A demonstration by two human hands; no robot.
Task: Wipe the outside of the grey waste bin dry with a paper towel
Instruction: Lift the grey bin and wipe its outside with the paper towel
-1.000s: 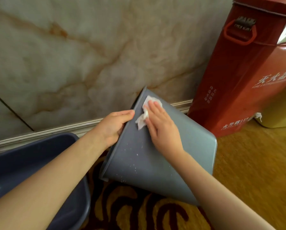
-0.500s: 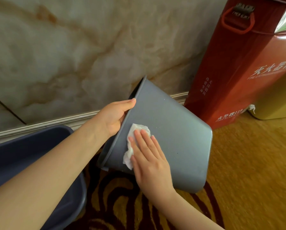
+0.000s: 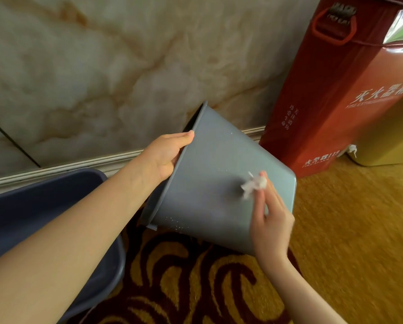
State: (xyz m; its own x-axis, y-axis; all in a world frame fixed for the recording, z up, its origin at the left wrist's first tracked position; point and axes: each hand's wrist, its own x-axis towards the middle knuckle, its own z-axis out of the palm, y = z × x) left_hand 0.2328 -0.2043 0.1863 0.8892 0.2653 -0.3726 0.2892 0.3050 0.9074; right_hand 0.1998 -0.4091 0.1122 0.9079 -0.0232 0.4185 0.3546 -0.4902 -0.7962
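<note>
The grey waste bin [image 3: 209, 169] is tipped on its side above the carpet, its open mouth toward the wall and its base toward the right. My left hand [image 3: 165, 153] grips the rim at the mouth, thumb on the outside. My right hand [image 3: 269, 218] holds a crumpled white paper towel [image 3: 253, 184] against the bin's upper side near the base. The right hand is blurred. Small water droplets dot the bin's lower edge near the rim.
A dark blue plastic tub [image 3: 43, 206] sits at the lower left under my left arm. A tall red fire extinguisher box [image 3: 331, 94] stands against the marble wall at the right, with a yellow container [image 3: 387, 136] beside it. Patterned carpet [image 3: 195, 281] lies below.
My right hand has swept the paper towel from the rim end of the bin across its side to the base end at the right. The left hand keeps its grip on the rim.
</note>
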